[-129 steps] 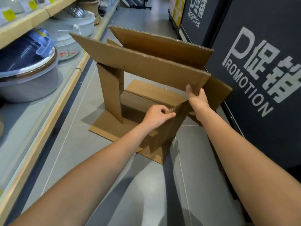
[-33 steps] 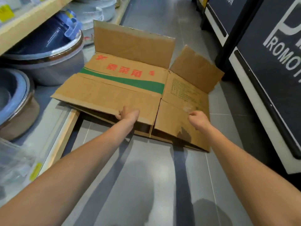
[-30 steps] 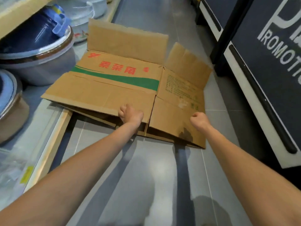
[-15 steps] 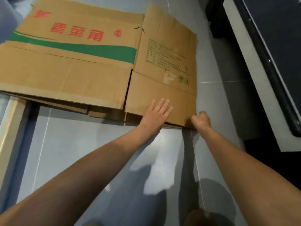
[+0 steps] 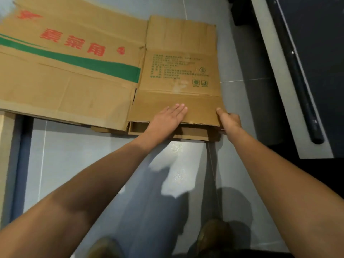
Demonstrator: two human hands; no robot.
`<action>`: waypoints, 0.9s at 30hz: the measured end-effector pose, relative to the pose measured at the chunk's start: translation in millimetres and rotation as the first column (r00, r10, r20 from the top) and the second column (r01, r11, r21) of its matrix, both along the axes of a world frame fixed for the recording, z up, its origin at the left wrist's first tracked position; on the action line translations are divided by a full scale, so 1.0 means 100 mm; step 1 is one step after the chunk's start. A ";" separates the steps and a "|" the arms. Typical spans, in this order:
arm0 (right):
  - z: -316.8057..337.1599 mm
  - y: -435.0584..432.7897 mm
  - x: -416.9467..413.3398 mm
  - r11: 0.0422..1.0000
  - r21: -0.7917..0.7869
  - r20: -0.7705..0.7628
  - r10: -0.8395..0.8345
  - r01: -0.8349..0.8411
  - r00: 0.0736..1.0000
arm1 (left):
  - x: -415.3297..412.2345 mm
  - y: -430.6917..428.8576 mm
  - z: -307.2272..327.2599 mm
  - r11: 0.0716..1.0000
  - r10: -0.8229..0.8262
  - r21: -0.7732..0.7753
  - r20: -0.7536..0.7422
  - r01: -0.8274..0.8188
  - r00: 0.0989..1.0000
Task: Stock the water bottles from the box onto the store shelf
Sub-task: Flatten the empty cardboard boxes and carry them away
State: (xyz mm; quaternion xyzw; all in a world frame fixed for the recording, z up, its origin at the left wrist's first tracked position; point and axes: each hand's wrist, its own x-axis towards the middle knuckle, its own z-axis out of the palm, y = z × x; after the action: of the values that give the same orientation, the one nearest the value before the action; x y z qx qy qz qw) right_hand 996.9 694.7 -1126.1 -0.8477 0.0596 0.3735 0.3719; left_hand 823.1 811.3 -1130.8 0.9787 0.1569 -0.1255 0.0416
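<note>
A flattened brown cardboard box [image 5: 78, 75] with red characters and a green stripe lies on the grey floor. My left hand [image 5: 167, 118] presses flat, fingers straight, on the near flap of its narrow side panel [image 5: 178, 53]. My right hand [image 5: 228, 119] grips the near right corner of that flap, thumb on top and fingers curled under the edge. No water bottles are in view.
A dark display stand with a pale base [image 5: 297, 90] runs along the right. The wooden edge of the store shelf [image 5: 5, 155] shows at the far left. My two shoes [image 5: 214, 237] stand on the tiled floor [image 5: 93, 155] below.
The box went from standing open to folded flat on the floor. In the last half second my left hand slid further onto the flap and the view dropped closer.
</note>
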 end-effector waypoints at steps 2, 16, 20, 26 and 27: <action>0.32 -0.04 0.01 0.997 0.051 -0.113 -0.059 0.065 0.992 | -0.08 -0.01 0.26 0.998 0.022 -0.053 0.032 -0.021 0.999; 3.18 -0.46 -0.98 0.963 0.187 -0.420 -0.101 0.196 0.902 | -0.37 -0.83 3.20 0.934 0.172 -0.294 -0.132 -0.204 0.976; 4.11 -0.43 -1.28 0.986 0.134 -0.414 -0.033 0.097 0.910 | -0.56 -0.81 4.05 0.932 0.246 -0.239 -0.137 -0.274 0.959; 4.95 -0.58 -1.42 0.999 -0.051 -0.013 0.012 -0.013 1.000 | -1.27 -0.57 5.05 0.912 0.253 -0.343 0.036 -0.226 0.967; 5.07 -0.59 -1.44 0.999 -0.033 -0.119 -0.042 0.038 0.992 | -1.41 -0.53 5.23 0.905 0.252 -0.366 0.050 -0.217 0.966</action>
State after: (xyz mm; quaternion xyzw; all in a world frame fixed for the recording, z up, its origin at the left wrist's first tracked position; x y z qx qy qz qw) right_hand 853.2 635.4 -619.4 -0.8280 0.1042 0.4150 0.3623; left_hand 682.3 758.8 -608.3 0.9337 0.2457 -0.0987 0.2412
